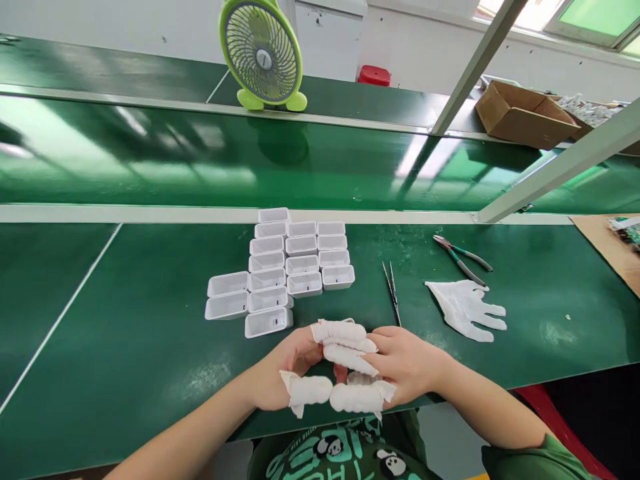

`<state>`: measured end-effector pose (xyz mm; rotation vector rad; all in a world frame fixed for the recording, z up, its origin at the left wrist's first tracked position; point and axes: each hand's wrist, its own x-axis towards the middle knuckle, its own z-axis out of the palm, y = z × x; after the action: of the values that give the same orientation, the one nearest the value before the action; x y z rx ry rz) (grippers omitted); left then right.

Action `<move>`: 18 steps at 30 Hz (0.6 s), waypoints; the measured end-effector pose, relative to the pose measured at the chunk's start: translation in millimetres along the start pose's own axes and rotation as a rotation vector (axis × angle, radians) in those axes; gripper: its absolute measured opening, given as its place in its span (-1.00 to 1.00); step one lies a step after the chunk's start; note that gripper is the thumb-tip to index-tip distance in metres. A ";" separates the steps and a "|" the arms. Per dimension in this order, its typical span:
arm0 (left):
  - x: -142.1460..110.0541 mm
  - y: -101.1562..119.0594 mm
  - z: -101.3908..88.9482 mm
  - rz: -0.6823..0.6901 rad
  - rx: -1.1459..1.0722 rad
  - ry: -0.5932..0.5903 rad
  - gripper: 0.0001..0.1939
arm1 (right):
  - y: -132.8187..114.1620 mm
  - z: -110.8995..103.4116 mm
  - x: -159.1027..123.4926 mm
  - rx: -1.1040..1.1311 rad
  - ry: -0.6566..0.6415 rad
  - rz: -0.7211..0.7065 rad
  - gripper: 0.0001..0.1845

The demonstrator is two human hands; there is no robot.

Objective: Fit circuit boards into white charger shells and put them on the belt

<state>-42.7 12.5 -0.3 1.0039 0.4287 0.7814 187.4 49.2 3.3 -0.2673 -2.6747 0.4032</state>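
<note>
My left hand [295, 370] and my right hand [407, 367] come together near the table's front edge. White coverings wrap several fingertips and both thumbs. The left thumb stands apart from its stretched fingers, leaving a gap. My right hand's fingers reach leftward and overlap the left fingers, with its thumb below them. No held object shows clearly; the space between the palms is partly hidden. A small pale edge [347, 321] peeks out behind the fingers; I cannot tell what it belongs to. Small white plastic trays [267, 323] stand in rows just beyond, several with a tiny dark piece inside.
Tweezers [393, 293] lie right of the trays. Farther right are green-handled cutting pliers [463, 260] and a white glove [467, 310]. A green fan [263, 57] and a cardboard box [525, 115] stand on the shelf behind. Metal posts [565, 160] rise at right.
</note>
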 end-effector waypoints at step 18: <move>0.0 -2.5 0.0 -0.025 -0.049 -0.045 -0.36 | -2.5 -2.0 4.4 -0.065 0.118 -0.108 -0.76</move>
<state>-41.7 11.8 -2.5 0.9673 0.3810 0.7421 184.0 48.5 7.5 -0.1599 -2.5748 0.2596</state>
